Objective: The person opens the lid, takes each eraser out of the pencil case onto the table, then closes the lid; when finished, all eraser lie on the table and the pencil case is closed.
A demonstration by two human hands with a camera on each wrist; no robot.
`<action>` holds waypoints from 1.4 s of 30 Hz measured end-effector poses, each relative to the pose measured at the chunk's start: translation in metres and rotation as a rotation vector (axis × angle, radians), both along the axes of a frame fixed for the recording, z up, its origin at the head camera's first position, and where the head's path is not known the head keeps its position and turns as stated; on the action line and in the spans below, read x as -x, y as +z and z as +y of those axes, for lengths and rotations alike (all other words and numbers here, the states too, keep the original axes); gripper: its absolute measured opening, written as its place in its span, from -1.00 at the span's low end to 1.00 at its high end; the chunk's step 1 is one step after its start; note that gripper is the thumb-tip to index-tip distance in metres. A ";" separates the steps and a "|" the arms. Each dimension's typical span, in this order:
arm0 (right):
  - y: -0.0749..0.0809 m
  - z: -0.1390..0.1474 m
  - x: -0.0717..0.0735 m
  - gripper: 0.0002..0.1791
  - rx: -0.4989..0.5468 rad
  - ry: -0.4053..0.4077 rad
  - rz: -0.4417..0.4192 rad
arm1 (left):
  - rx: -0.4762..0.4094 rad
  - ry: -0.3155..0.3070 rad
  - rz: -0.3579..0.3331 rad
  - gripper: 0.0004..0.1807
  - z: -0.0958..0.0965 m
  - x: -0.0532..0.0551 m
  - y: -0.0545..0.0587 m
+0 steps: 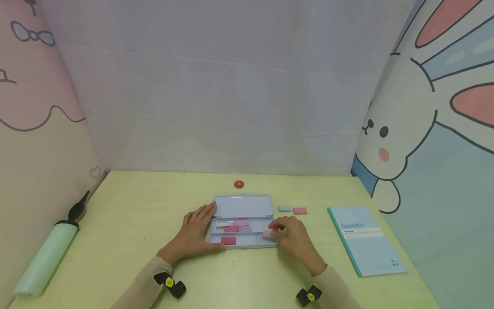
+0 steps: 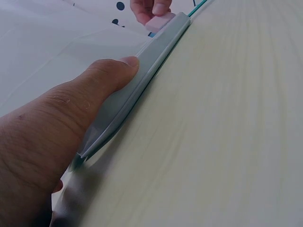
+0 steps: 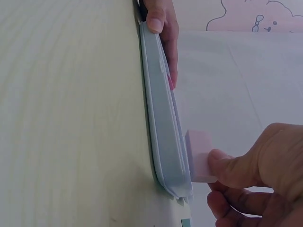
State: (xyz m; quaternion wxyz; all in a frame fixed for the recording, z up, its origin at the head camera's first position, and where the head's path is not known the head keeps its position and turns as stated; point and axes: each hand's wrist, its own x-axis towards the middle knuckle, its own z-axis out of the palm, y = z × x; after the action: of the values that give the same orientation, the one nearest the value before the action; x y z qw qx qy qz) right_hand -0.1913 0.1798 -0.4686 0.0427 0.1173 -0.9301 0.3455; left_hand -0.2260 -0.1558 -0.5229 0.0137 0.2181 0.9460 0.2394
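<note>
A pale blue pencil case (image 1: 243, 246) lies with its lid raised at the back, its tray split into compartments. My left hand (image 1: 197, 231) holds the case's left end, thumb along the front wall and fingers up the left side to the lid. Between right thumb and fingers, my right hand (image 1: 295, 238) pinches a pale pink eraser (image 3: 199, 153) over the front right compartment. Inside the back compartment are several erasers, including a pink one (image 1: 242, 222), a deeper pink one (image 1: 231, 229) and a lilac one (image 1: 245, 228). A dark pink eraser (image 1: 228, 240) sits in front.
Right of the lid lie a blue eraser (image 1: 284, 209) and a pink eraser (image 1: 299, 210). Behind the case is a red round chip (image 1: 239, 184). A light blue notebook (image 1: 370, 246) lies on the table's right, and a pale green hand pump (image 1: 48, 259) on its left edge.
</note>
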 end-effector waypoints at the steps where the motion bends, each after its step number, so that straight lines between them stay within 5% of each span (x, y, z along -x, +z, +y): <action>1: 0.000 0.002 0.002 -0.82 0.002 -0.009 0.012 | 0.004 0.001 0.002 0.41 0.000 0.000 0.000; 8: -0.002 0.022 0.019 -0.83 0.018 -0.032 0.082 | -0.003 0.000 0.006 0.41 0.000 -0.001 0.002; 21: -0.018 0.043 0.043 -0.80 -0.021 -0.073 0.061 | 0.004 -0.001 0.002 0.41 0.000 -0.002 0.003; 42: -0.028 0.045 0.062 -0.88 -0.144 -0.037 0.069 | 0.010 0.005 0.011 0.40 0.000 -0.002 0.000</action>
State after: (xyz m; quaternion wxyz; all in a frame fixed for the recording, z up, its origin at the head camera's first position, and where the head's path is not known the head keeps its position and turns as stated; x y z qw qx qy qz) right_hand -0.2533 0.2245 -0.4967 0.0728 0.1145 -0.9525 0.2728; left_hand -0.2243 -0.1553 -0.5225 0.0091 0.2168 0.9479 0.2333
